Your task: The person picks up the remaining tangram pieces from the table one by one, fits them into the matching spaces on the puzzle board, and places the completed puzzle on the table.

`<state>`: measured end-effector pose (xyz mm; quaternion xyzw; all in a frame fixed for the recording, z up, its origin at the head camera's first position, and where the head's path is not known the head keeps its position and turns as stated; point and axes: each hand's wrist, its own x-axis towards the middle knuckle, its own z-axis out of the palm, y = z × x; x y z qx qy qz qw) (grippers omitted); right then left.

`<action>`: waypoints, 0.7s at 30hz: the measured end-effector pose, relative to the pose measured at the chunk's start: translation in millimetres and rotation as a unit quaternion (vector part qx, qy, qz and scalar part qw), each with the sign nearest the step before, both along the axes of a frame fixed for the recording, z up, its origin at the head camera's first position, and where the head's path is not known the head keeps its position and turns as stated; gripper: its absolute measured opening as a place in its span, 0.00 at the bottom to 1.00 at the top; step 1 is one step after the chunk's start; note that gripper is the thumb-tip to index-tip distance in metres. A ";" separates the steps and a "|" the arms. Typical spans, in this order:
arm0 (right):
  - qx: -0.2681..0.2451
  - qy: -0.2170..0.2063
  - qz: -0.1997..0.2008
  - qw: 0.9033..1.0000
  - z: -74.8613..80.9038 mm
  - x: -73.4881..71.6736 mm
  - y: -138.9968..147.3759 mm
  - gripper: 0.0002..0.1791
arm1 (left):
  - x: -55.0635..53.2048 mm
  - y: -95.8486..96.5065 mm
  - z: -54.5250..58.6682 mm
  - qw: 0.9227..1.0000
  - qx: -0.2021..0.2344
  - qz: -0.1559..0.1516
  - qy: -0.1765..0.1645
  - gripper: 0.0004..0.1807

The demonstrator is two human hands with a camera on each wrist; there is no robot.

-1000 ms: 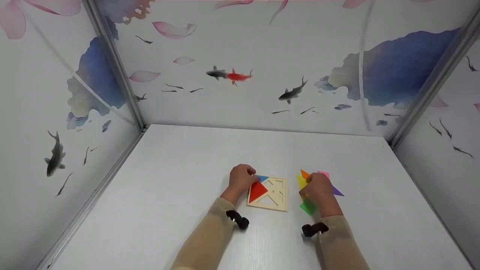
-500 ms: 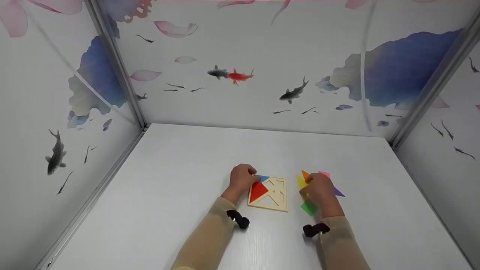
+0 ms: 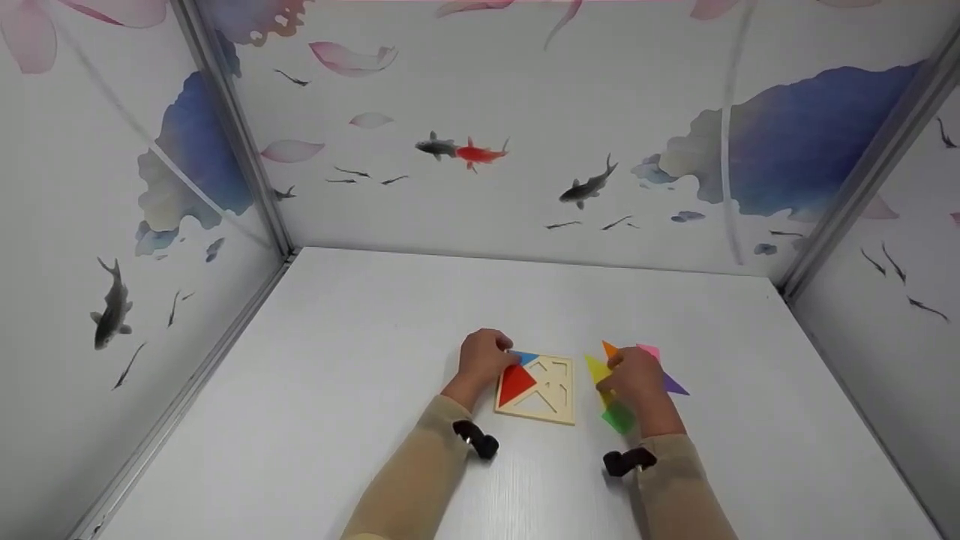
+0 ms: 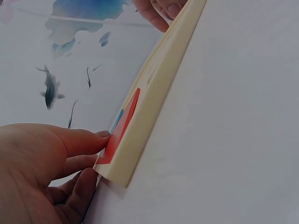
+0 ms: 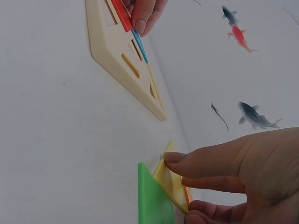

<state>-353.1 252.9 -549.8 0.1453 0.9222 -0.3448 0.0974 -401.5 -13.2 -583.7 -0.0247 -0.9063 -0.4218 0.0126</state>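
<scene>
A pale wooden tangram board (image 3: 566,390) lies on the white table. In its recesses sit a red triangle (image 3: 516,386) and a blue triangle (image 3: 529,358). My left hand (image 3: 480,358) grips the board's far left corner, its thumb on the inlaid pieces and the other fingers at the rim. To the right, my right hand (image 3: 637,382) pinches a yellow piece (image 5: 169,179) between thumb and fingers; the piece is tilted. A green piece (image 5: 152,198) is right beside it, overlapped by the yellow one in the head view.
Around the right hand lie an orange piece (image 3: 609,349), a pink piece (image 3: 651,349) and a purple piece (image 3: 675,385), each partly hidden. Printed walls with fish and petals enclose the table (image 3: 375,315) on the left, back and right.
The yellow piece has shifted slightly left toward the board and now overlaps the green piece more. My left hand and the board stay where they were.
</scene>
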 end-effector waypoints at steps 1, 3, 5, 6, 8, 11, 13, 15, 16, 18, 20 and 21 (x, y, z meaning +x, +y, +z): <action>0.000 -0.001 0.001 1.000 0.0 0.1 0.0 0.28 | 0.1 -0.2 0.0 1.000 0.000 0.000 0.001 0.11; -0.002 -0.005 -0.001 1.000 -0.2 -0.1 0.0 0.29 | 0.3 -0.3 0.2 1.000 0.002 -0.001 0.002 0.10; 0.002 -0.007 0.002 1.000 -0.7 -0.3 0.6 0.29 | 0.2 -0.5 0.3 1.000 0.003 -0.003 0.002 0.10; 0.003 -0.009 0.002 1.000 -1.0 -0.7 0.7 0.29 | 0.1 -0.6 0.3 1.000 0.003 -0.003 0.003 0.10; 0.004 -0.013 0.005 1.000 -1.4 -1.2 1.3 0.29 | -0.1 -0.7 0.5 1.000 0.004 -0.004 0.003 0.10; 0.003 -0.022 0.006 1.000 -0.9 -1.7 2.3 0.29 | 0.6 -1.3 1.3 1.000 0.005 -0.005 0.004 0.09; -0.003 -0.028 0.002 1.000 0.2 -1.5 2.1 0.29 | 1.1 -1.4 1.8 1.000 0.006 -0.004 0.003 0.09; -0.004 -0.029 0.004 1.000 1.3 -0.7 1.8 0.29 | 1.5 -1.4 2.2 1.000 0.007 -0.004 0.002 0.09; -0.003 -0.028 0.005 1.000 1.9 -0.2 1.6 0.29 | 1.5 -1.3 2.2 1.000 0.007 -0.004 0.002 0.09; -0.001 -0.027 0.009 1.000 3.1 0.8 0.9 0.29 | 1.3 -1.2 2.0 1.000 0.007 -0.003 0.001 0.09; 0.001 -0.027 0.012 1.000 3.4 1.2 0.6 0.29 | 1.3 -1.3 1.6 1.000 0.005 -0.001 0.001 0.10; 0.002 -0.027 0.012 1.000 3.8 1.4 0.2 0.28 | 1.3 -1.3 1.4 1.000 0.006 0.000 0.000 0.10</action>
